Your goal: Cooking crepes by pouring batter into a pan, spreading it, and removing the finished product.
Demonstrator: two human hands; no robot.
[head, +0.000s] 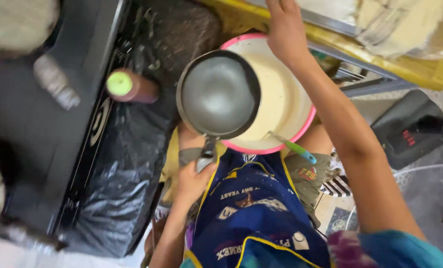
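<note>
My left hand grips the handle of a small dark frying pan, held level over the left side of a pink-rimmed bowl. The bowl sits on my lap and holds pale batter. A utensil with a green and blue handle rests in the batter at the bowl's near rim. My right hand reaches past the bowl's far rim toward a yellow-edged surface; its fingertips leave the frame and I see nothing in it. A blue apron covers my lap.
A brown bottle with a green cap stands left of the pan on black plastic sheeting. A dark appliance fills the left side. Pale flat sheets lie at the top right, and a black device sits at the right.
</note>
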